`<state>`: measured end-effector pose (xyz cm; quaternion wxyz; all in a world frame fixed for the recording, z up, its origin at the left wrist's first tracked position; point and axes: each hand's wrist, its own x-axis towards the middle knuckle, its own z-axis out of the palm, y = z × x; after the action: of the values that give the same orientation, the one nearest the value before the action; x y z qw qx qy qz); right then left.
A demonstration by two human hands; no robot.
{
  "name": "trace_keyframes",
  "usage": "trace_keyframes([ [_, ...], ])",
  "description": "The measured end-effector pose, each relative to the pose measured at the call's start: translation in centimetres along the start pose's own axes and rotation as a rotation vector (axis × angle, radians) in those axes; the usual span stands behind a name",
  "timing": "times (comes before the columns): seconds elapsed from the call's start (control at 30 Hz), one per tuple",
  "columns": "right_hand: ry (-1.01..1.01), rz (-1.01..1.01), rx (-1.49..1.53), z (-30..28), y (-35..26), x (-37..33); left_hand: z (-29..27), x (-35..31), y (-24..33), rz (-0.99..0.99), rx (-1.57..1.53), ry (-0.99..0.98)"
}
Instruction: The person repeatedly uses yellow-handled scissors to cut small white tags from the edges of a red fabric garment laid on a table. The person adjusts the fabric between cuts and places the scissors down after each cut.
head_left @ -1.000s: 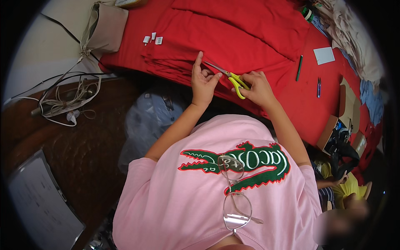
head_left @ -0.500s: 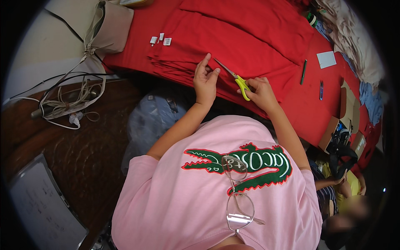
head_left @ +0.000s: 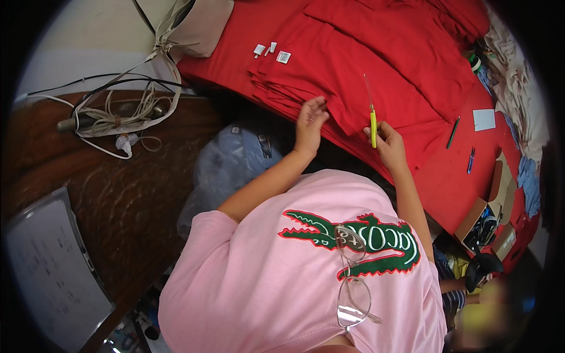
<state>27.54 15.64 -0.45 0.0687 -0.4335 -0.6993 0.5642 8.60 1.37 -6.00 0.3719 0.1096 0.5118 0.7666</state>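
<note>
Tabletop covered in red cloth [head_left: 447, 176] fills the upper right, with a stack of folded red garments [head_left: 353, 65] lying on it. Beside it stands a dark wooden desk [head_left: 118, 176] carrying a tangle of beige cords [head_left: 118, 115]. The right hand [head_left: 389, 144] is closed around the yellow handle of a slim pointed tool [head_left: 371, 112], possibly scissors; its thin metal tip rests on the garments. The left hand [head_left: 308, 120] lies open, fingers pressing the stack's near edge. 3 small white tags [head_left: 272, 52] sit near the top. A green pen [head_left: 452, 132] and a blue pen [head_left: 470, 159] lie right of the hands. Dark fisheye corners cut off the room, and a cardboard box [head_left: 485, 215] at the right edge is hard to make out.
</note>
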Motion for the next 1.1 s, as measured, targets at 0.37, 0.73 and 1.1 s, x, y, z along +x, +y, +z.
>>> trace_keyframes([
  [0.37,0.073,-0.007,-0.213,0.9,-1.5,-0.3,-6.3,9.6,4.3,0.214,0.048,0.446],
  [0.73,0.094,-0.562,-0.692,5.1,-9.7,3.8,-5.1,8.6,11.1,0.286,0.013,0.163],
  [1.1,-0.044,-0.57,-0.614,7.7,-11.6,6.9,-5.4,8.0,11.2,0.242,-0.073,0.089],
])
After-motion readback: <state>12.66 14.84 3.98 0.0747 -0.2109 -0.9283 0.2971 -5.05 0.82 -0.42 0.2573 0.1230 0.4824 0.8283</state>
